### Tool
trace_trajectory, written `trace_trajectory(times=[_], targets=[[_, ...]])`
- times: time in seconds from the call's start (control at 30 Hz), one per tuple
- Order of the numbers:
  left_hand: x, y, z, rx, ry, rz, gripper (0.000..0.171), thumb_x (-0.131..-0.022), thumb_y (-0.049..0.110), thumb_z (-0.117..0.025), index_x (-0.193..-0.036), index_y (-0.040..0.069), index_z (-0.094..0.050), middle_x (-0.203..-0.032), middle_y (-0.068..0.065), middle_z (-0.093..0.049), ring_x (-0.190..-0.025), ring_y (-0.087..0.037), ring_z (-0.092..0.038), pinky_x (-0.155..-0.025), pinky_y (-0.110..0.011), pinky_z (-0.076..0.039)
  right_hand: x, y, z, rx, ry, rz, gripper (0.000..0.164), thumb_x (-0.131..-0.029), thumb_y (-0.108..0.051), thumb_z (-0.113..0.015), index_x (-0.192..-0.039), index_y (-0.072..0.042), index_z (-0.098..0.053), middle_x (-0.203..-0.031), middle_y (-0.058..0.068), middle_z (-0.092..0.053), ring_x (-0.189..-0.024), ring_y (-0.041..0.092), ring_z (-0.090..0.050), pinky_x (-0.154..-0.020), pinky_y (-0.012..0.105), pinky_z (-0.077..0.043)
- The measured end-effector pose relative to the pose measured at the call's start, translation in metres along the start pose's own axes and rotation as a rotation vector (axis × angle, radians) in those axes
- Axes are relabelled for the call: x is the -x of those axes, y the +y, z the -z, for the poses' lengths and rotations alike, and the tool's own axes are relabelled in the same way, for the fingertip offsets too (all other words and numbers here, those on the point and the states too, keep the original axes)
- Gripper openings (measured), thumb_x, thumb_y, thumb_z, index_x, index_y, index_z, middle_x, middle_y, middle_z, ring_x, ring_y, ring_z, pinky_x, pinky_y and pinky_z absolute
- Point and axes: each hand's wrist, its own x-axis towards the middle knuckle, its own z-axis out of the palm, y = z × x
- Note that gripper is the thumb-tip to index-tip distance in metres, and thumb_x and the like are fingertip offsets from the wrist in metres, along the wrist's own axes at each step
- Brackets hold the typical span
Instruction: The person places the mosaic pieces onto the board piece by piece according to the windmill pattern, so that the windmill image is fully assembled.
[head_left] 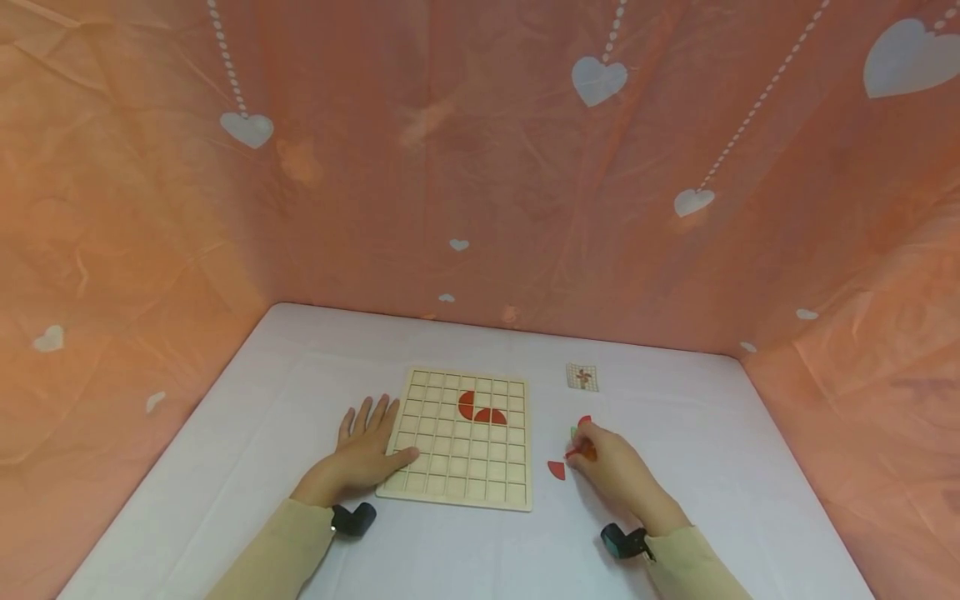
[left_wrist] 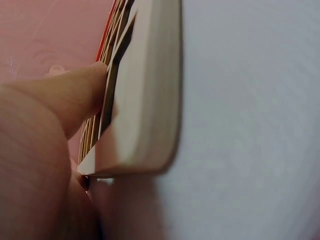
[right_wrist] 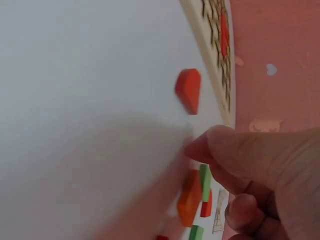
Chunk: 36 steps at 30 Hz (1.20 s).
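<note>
A wooden grid board [head_left: 450, 467] lies on the white table, with several red quarter-circle pieces [head_left: 498, 417] set in its upper cells. My left hand [head_left: 363, 454] rests at the board's left edge, fingers spread on the table. Its thumb [left_wrist: 85, 90] presses on the board's near left corner. To the right of the board, my right hand [head_left: 615, 471] pinches a small red piece [right_wrist: 196, 148] between thumb and forefinger, mostly covered by the fingertips. Beside those fingertips lies a loose red quarter-circle piece [right_wrist: 189, 90]. Under the hand are an orange piece [right_wrist: 189, 200] and green pieces [right_wrist: 205, 182].
A small pattern card [head_left: 582, 377] with a pinwheel figure lies beyond the right hand. Another red piece [head_left: 585, 420] sits just past the fingers. Pink cloth walls [head_left: 480, 167] with hearts enclose the white table [head_left: 337, 342] at the back and sides.
</note>
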Motion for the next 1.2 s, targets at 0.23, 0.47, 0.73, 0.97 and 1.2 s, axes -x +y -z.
trace_trajectory(times=[0.23,0.47,0.73,0.97,1.2], targets=[[0.001,0.002,0.001,0.007,0.001,0.006,0.093,-0.093,0.052,-0.054,-0.152,-0.004,-0.01,-0.159,-0.023,0.0,-0.143,-0.041,0.012,-0.109,-0.057,0.013,-0.006,-0.013,-0.002,-0.039,0.015,0.019,0.024,-0.092,-0.014,-0.067,-0.116,-0.014,-0.067,-0.085,-0.006,-0.058,-0.075,0.013,-0.051,-0.073,0.033,-0.048],[-0.001,-0.001,-0.002,0.005,-0.008,0.006,0.094,-0.093,0.055,-0.053,-0.153,-0.002,-0.009,-0.159,-0.022,0.0,-0.144,-0.041,0.012,-0.11,-0.057,0.012,-0.021,-0.041,-0.023,-0.206,-0.022,-0.011,0.017,-0.096,-0.018,-0.062,-0.113,-0.017,-0.067,-0.087,-0.003,-0.057,-0.074,0.015,-0.052,-0.065,0.031,-0.048],[-0.001,-0.002,-0.002,-0.01,-0.004,0.004,0.094,-0.093,0.056,-0.052,-0.153,-0.002,-0.009,-0.16,-0.021,0.0,-0.144,-0.04,0.012,-0.11,-0.056,0.012,-0.042,-0.09,-0.062,-0.439,0.055,-0.028,0.017,-0.09,-0.02,-0.07,-0.105,-0.014,-0.07,-0.08,-0.001,-0.06,-0.072,0.015,-0.054,-0.061,0.03,-0.046],[0.0,-0.001,0.0,-0.004,-0.008,0.005,0.094,-0.093,0.057,-0.052,-0.153,-0.001,-0.01,-0.16,-0.021,0.0,-0.144,-0.039,0.013,-0.11,-0.055,0.013,-0.055,-0.122,-0.088,-0.465,0.093,-0.038,0.022,-0.086,-0.023,-0.074,-0.104,-0.01,-0.07,-0.075,-0.004,-0.06,-0.068,0.013,-0.054,-0.06,0.03,-0.045],[0.002,0.0,0.003,-0.013,-0.013,0.001,0.093,-0.093,0.056,-0.052,-0.153,-0.001,-0.011,-0.16,-0.021,-0.001,-0.144,-0.04,0.012,-0.11,-0.056,0.013,-0.057,-0.137,-0.101,-0.391,0.101,-0.02,0.023,-0.085,-0.027,-0.076,-0.101,-0.01,-0.07,-0.074,-0.005,-0.056,-0.066,0.012,-0.051,-0.06,0.028,-0.044]])
